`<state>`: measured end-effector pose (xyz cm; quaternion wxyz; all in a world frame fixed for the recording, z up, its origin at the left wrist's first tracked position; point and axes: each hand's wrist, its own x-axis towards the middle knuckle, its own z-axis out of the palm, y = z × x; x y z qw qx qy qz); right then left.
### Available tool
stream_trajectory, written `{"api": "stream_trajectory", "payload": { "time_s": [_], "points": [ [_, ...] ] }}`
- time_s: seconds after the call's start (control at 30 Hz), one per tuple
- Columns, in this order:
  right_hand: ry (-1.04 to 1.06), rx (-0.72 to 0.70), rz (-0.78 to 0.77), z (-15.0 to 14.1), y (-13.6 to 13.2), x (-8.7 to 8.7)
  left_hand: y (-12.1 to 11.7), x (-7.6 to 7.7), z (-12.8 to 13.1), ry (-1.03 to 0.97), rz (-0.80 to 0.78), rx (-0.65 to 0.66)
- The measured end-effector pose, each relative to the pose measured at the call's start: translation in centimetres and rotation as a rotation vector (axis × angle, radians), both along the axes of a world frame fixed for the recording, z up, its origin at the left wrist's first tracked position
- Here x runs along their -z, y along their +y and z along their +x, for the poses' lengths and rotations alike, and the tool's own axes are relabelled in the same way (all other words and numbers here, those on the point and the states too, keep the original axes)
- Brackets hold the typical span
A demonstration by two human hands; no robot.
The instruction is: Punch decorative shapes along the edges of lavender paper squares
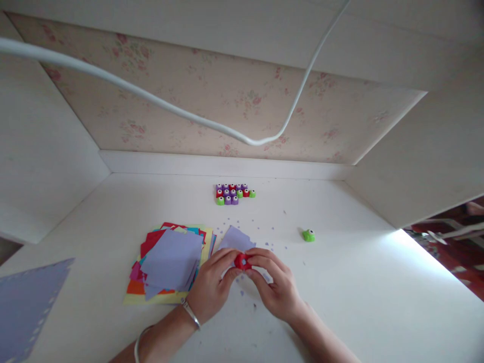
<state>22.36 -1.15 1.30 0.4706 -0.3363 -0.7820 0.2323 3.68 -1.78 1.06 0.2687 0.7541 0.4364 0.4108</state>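
Between the fingertips of both hands is a small red paper punch (239, 262), held above the desk. My left hand (212, 283) pinches its left side, and my right hand (275, 283) pinches its right side. Partly hidden behind the fingers lies a purple sheet of paper (235, 238). Tiny purple paper cutouts (266, 244) are scattered around it. Left of my left hand is a pile of coloured paper with a purple sheet (174, 259) on top.
Several red, purple and green punches (233, 192) stand in rows near the back. A single green punch (309, 235) sits at the right. A purple sheet with notched edges (30, 307) lies at the far left. A white cable (181, 115) hangs across the view above the desk.
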Motion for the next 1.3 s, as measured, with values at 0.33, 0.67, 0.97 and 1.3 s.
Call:
{"api": "stream_trajectory", "payload": {
  "time_s": [0.33,0.67,0.97,1.3],
  "points": [
    [-0.173,-0.078,0.105,0.7,0.0,-1.3,-0.1,1.0,0.0,0.082,0.108,-0.054],
    [-0.224,-0.061,0.135,1.1,0.1,-1.0,-0.1,1.1,0.0,0.106,0.103,-0.044],
    [-0.192,-0.068,0.105,1.0,0.1,-1.0,0.0,1.1,0.0,0.12,0.116,-0.068],
    [-0.235,-0.069,0.153,1.4,0.3,-0.7,0.0,1.0,0.1,0.124,0.116,-0.05]
  ]
}}
